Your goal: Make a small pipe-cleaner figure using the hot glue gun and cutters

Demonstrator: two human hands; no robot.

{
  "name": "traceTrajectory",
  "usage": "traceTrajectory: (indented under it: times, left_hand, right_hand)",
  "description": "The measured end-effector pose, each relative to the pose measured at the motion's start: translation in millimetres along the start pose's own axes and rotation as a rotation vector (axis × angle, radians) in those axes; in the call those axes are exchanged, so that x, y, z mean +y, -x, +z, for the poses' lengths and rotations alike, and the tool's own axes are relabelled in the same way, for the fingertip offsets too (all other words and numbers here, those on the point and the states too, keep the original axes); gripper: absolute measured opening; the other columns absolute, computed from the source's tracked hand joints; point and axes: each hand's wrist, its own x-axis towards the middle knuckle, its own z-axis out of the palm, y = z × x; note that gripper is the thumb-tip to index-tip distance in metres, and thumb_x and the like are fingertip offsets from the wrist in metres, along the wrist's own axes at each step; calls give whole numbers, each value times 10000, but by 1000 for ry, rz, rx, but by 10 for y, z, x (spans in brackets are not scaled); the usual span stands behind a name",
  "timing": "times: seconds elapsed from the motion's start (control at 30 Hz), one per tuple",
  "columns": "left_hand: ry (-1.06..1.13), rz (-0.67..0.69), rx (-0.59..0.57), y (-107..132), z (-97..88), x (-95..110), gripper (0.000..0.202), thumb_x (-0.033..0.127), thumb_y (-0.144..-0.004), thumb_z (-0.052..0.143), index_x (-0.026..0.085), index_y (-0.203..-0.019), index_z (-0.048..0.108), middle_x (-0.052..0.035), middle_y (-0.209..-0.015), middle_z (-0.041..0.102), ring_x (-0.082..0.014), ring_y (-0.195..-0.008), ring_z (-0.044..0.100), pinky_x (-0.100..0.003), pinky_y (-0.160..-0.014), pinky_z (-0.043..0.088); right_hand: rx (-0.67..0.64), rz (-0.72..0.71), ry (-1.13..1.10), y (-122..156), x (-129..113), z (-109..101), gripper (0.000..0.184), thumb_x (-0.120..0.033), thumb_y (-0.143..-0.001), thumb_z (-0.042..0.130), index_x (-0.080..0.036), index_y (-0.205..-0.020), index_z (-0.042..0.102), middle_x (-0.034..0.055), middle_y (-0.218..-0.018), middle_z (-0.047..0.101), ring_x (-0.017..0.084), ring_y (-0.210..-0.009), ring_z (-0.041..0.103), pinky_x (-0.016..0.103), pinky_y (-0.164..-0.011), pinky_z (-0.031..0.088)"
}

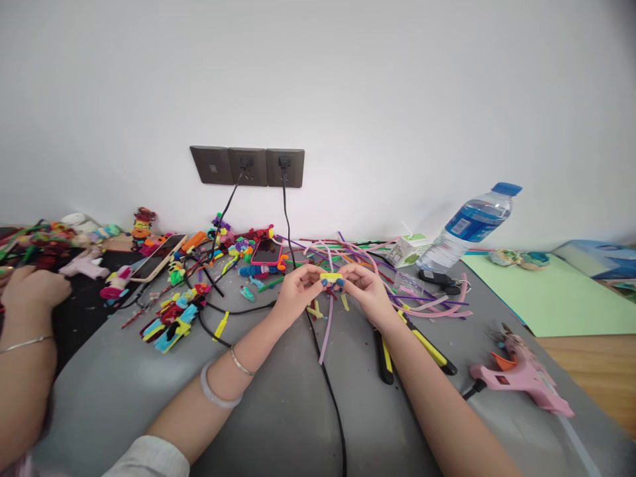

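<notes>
A small yellow strip, perhaps folded pipe cleaner, is stretched level between my two hands above the grey table mat. My left hand pinches its left end with thumb and fingertips. At the other end, my right hand pinches it the same way. Both thumbs meet near its lower edge, so part of it is hidden. A pink pipe cleaner passes beneath the strip and sticks out towards me. Short yellow scraps lie just below my fingers.
Pliers with black-and-yellow handles lie under my right forearm. A pink glue gun is at the right, a tilted water bottle behind. Black cables cross the mat. Colourful pipe-cleaner figures lie left, near another person's hand.
</notes>
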Motion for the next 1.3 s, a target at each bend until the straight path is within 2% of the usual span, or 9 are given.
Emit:
traceTrajectory:
  times: [0.17,0.4,0.63,0.97,1.3]
  left_hand:
    - [-19,34,2,-14,2,-32,290,326,-726,782,163,-934,662,-63,-900,682,-159,-833,639,-299,-794,546]
    - [-28,44,26,-24,-16,-28,295,349,-715,795,162,-902,665,-50,-871,669,-156,-817,626,-290,-769,533]
    - [-5,60,20,-20,-17,-34,285,356,-696,810,167,-865,680,-35,-838,662,-150,-786,613,-279,-733,524]
    - [3,89,-17,-19,-6,-34,282,379,-706,798,172,-869,695,-49,-854,680,-162,-798,629,-304,-753,524]
    - [-129,144,21,18,10,-10,207,311,-754,738,171,-858,627,-13,-799,610,-125,-710,566,-251,-680,493]
  right_hand:
    - [-16,33,-30,-2,3,1,314,-487,-783,739,-209,-871,623,17,-749,628,147,-642,564,273,-594,449]
    - [-109,83,-70,8,-14,15,286,-449,-795,741,-208,-888,618,12,-747,645,143,-631,573,274,-596,465]
    - [-124,51,-54,1,-3,22,278,-442,-792,748,-215,-882,614,21,-779,668,149,-659,590,277,-622,467]
    - [-114,45,-87,-6,42,13,259,-406,-793,760,-213,-911,632,26,-816,675,154,-726,611,279,-659,467]
    - [-126,41,-103,-4,62,24,242,-363,-809,750,-224,-973,641,26,-882,679,157,-787,623,275,-693,476]
